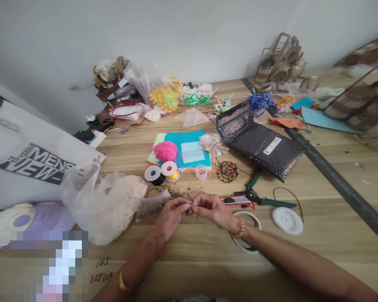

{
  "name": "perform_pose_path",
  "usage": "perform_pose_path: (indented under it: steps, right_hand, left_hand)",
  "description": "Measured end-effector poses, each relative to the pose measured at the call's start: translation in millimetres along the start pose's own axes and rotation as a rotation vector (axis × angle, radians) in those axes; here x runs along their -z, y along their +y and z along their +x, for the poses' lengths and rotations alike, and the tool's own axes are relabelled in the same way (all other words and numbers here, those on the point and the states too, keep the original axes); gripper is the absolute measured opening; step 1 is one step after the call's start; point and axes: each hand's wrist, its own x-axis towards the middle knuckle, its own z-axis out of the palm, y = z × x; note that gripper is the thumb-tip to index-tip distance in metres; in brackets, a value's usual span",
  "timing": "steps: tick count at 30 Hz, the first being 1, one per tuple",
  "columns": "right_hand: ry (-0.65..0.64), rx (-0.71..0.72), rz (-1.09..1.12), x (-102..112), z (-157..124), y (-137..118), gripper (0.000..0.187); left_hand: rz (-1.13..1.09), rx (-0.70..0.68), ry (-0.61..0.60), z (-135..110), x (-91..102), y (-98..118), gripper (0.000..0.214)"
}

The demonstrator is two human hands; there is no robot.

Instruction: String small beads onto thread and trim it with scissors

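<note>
My left hand (171,216) and my right hand (211,209) meet over the wooden table (189,260), fingertips pinched together on a thin thread (189,191) and something tiny I cannot make out. The thread loops away toward a small clear spool (201,171). A clear packet of small beads (153,204) lies just left of my left hand. A coil of coloured beads (227,171) rests beyond my right hand. Green-handled pliers (258,196) and a red cutter (237,201) lie to the right of my right hand.
A white plastic bag (103,203) and a printed fabric bag (28,163) lie at left. Thread spools (160,172), pink yarn (165,151) and blue felt (189,149) lie ahead. A black bubble mailer (261,142), a white lid (287,220), a tape ring (250,230) and wicker baskets (359,102) are at right.
</note>
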Motion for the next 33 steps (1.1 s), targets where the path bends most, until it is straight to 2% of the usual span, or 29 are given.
perform_pose_path:
  steps: [18,25,33]
  right_hand:
    - [-0.001,-0.048,0.099,-1,1,-4,0.032]
    - [-0.019,-0.046,0.038,-1,1,-7,0.033]
    - [-0.005,0.038,-0.069,2,0,-5,0.027]
  left_hand:
    - [0.047,-0.043,-0.015,-2,-1.4,0,0.020]
    - [0.293,-0.134,-0.008,-3,5.0,-1,0.019]
    - [0.620,-0.289,0.070,-14,-6.8,9,0.016]
